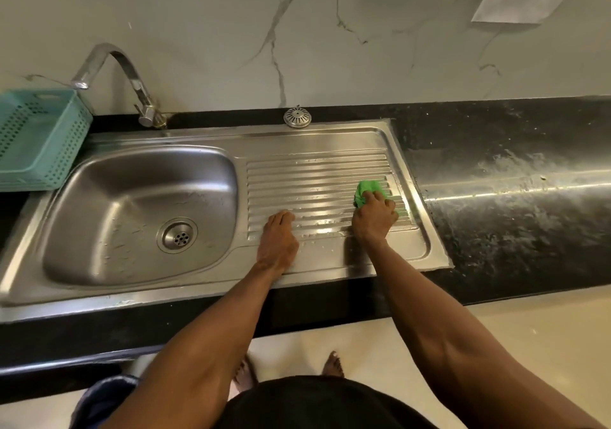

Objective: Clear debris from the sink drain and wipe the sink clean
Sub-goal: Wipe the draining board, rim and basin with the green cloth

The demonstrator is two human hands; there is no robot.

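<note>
On the ribbed draining board of the stainless steel sink point(330, 144), the right hand point(375, 217) presses a bunched bright green cloth point(368, 190) near the board's right end, fingers curled over it. The left hand point(277, 240) lies flat on the ribs, fingers straight, holding nothing. The cloth looks soft, light and limp; gathering it into the palm should keep it from slipping on wet steel. The round drain point(177, 235) in the basin looks clear.
</note>
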